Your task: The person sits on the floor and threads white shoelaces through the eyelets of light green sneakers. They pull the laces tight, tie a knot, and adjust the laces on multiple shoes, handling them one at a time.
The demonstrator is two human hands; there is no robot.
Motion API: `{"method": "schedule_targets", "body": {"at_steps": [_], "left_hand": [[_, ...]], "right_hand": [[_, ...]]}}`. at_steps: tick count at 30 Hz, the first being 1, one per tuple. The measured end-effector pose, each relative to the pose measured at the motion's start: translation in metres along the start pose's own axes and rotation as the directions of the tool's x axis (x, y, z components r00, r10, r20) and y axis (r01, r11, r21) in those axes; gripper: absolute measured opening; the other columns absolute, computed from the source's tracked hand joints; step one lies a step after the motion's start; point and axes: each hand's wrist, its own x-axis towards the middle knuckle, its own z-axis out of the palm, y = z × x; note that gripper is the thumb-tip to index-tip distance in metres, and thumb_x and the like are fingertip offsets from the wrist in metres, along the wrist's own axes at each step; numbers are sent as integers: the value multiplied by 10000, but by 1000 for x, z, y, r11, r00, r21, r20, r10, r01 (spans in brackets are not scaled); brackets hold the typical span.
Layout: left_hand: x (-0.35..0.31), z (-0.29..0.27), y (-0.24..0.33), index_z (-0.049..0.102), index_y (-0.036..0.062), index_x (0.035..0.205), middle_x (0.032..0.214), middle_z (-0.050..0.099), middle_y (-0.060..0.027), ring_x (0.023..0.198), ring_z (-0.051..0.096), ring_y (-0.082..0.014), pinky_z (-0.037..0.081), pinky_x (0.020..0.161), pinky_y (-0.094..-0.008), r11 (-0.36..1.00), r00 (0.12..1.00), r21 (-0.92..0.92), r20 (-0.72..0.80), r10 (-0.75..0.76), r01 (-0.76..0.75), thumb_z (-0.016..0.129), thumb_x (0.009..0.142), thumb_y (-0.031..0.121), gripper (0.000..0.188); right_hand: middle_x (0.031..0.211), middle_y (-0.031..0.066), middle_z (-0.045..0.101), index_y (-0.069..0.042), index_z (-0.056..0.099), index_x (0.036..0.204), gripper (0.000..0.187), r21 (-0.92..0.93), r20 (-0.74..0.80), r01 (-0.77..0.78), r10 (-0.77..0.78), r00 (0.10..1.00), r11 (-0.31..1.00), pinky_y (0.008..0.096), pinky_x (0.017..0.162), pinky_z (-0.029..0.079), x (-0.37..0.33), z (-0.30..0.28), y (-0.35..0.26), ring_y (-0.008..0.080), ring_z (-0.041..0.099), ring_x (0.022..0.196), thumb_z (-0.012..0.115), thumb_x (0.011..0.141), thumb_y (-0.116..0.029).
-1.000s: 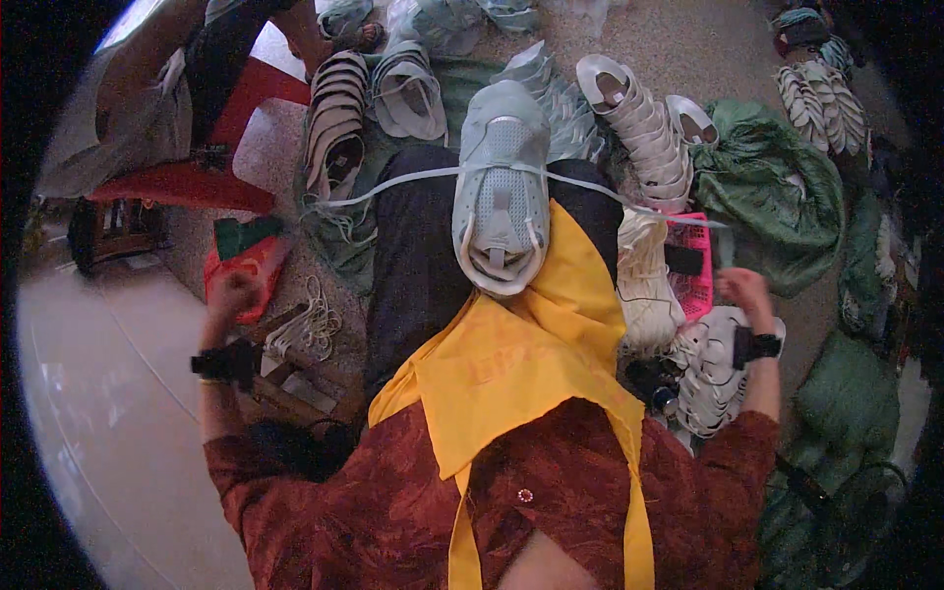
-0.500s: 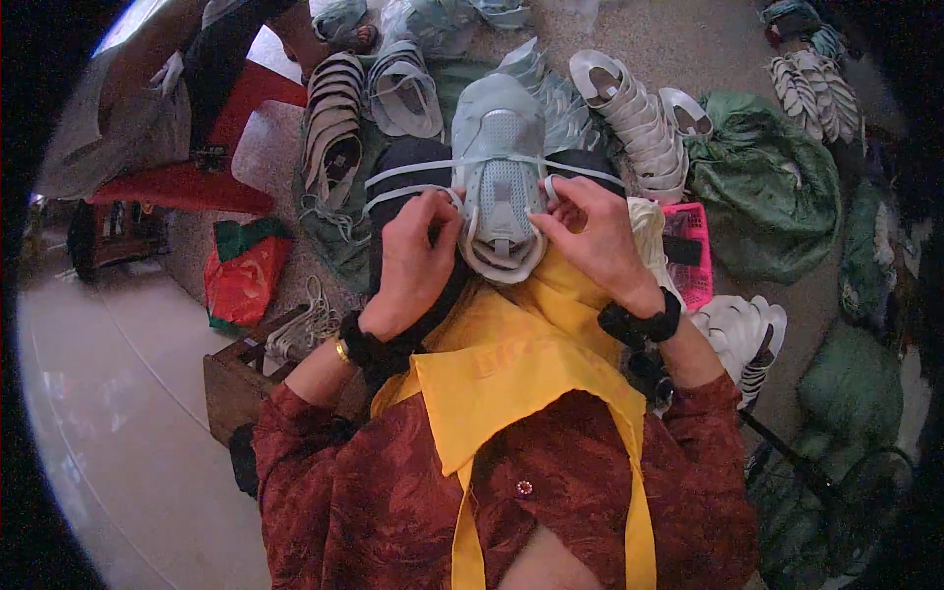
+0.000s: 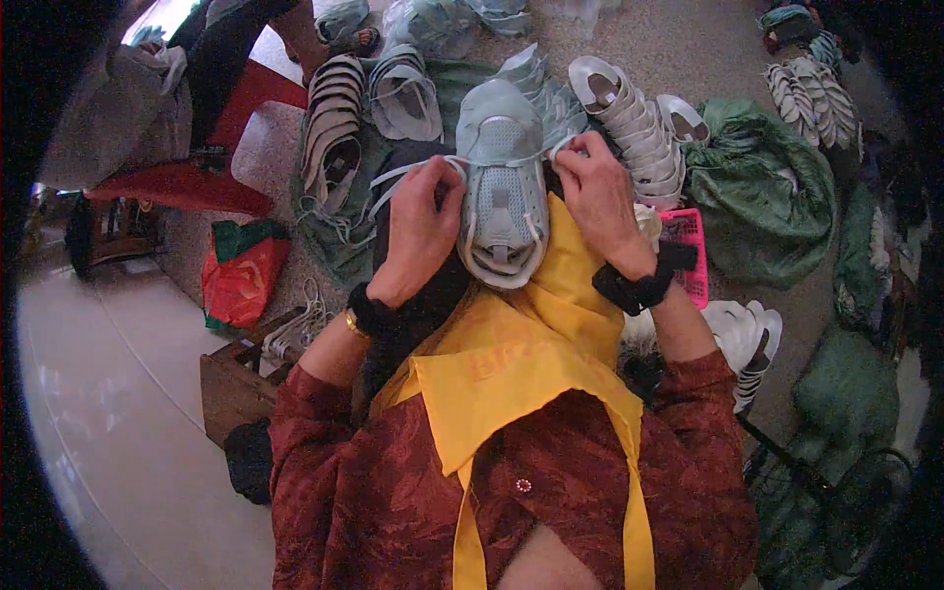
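Note:
A pale blue-grey shoe upper (image 3: 502,197) lies across my lap, toe pointing away from me, with a perforated tongue down its middle. A light flat shoelace (image 3: 385,179) runs across it near the toe end. On the left of the upper, my left hand (image 3: 425,216) pinches the lace, and a loose end trails beyond it. My right hand (image 3: 600,197) grips the lace's other side at the upper's right edge, fingertips pressed together. Further lace lengths lie down both sides of the opening.
Nested stacks of shoe uppers (image 3: 334,118) lie on the floor ahead, with another white stack (image 3: 629,123) to the right. A green sack (image 3: 762,187) and a pink basket (image 3: 700,258) are at right. Leftward stand a wooden box (image 3: 234,383), a red bag (image 3: 246,270) and a red chair (image 3: 261,108).
My right hand has moved up toward the toe end, onto the lace there. My left hand has risen a little. The lace stretch over my right thigh has been drawn in.

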Motion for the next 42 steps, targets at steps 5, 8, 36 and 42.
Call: {"method": "schedule_targets", "body": {"at_steps": [5,8,36,42], "left_hand": [[19,2,1,563,0,890,853,684,-87,773,597,-118,494,752,-279,980,994,-171,54,-97,105,663,906,32,106],[23,10,-12,554,-2,878,972,718,-68,824,579,-91,481,781,-256,941,987,-301,91,-132,153,658,908,24,111],[29,9,-23,593,17,906,1048,719,-104,998,650,-140,505,878,-267,681,965,-683,190,-181,262,636,951,49,70],[29,9,-21,596,11,899,986,725,-77,900,660,-115,523,826,-260,827,974,-515,145,-173,224,641,916,-1,49]], "right_hand": [[844,109,701,-7,731,1011,163,410,48,-176,171,984,895,332,698,551,9,7,9,240,699,751,662,870,-48],[900,75,740,17,727,1079,206,737,229,-402,359,905,544,271,714,563,8,14,5,137,702,767,679,884,-34],[845,99,743,-19,718,997,162,469,146,-262,218,965,844,299,708,555,16,18,-8,154,712,757,710,838,-52],[857,76,746,-27,725,999,171,529,134,-280,248,960,801,285,726,554,13,23,-6,127,704,772,729,831,-58]]}}
